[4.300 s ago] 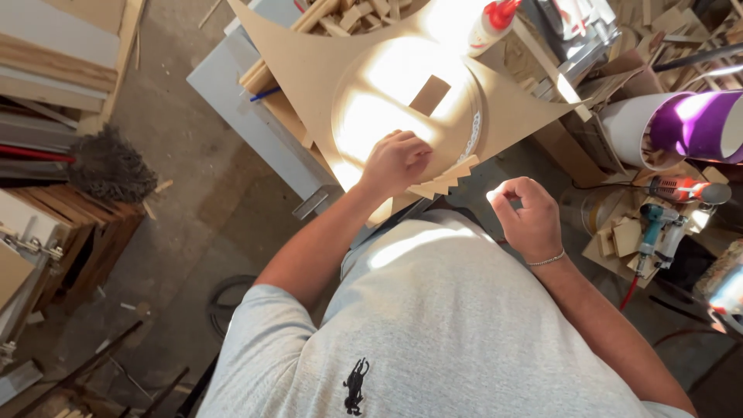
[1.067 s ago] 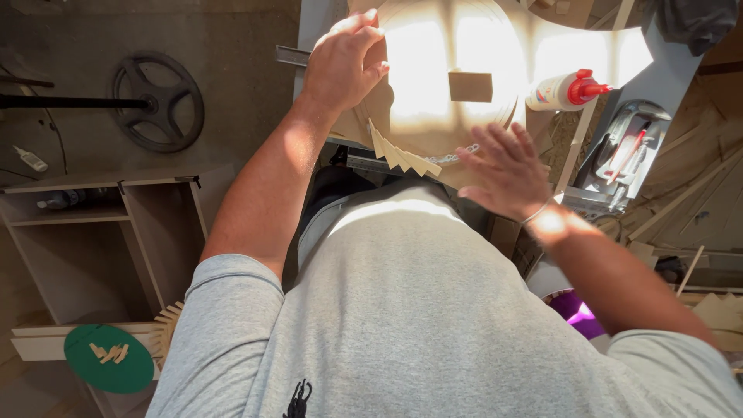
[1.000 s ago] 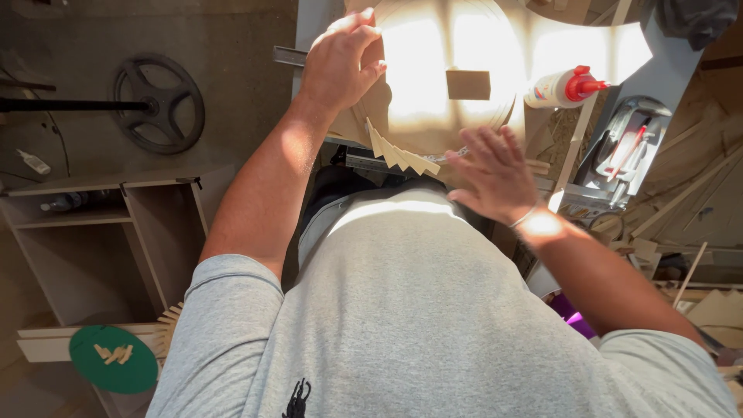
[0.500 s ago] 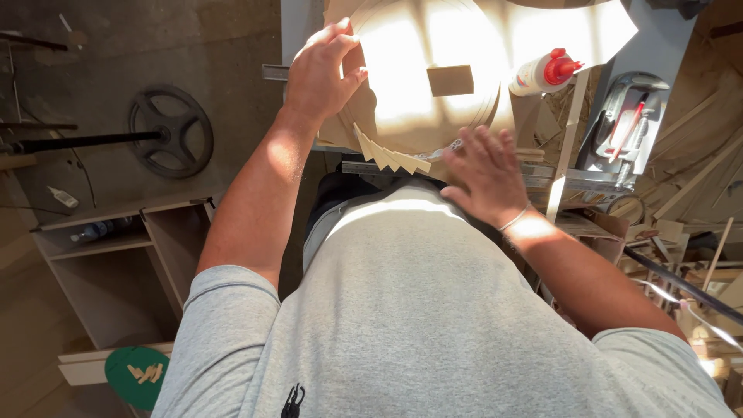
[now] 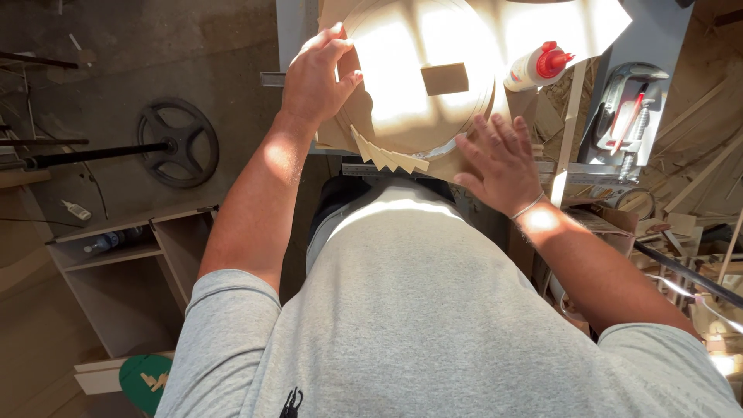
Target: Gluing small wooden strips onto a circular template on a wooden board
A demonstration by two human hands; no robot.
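A large brown board (image 5: 464,31) lies on the workbench with a round tan disc (image 5: 402,93) on it and a small square block (image 5: 444,78) at the disc's middle. A fan of thin triangular wedges (image 5: 387,157) sits at the disc's near edge. My left hand (image 5: 316,76) rests on the disc's left rim, fingers curled over the edge. My right hand (image 5: 501,164) lies flat with spread fingers on the board at the disc's lower right rim.
A white glue bottle with a red cap (image 5: 535,67) lies right of the disc. A metal clamp (image 5: 628,108) sits on the grey bench (image 5: 665,46). A black wheel on a bar (image 5: 176,142) and a low wooden shelf (image 5: 131,255) stand at left. Wood scraps pile at right.
The view has shifted so the bench sits higher and the floor wheel lower. My right hand has flattened onto the board beside the disc. My left hand stays at the disc's left rim.
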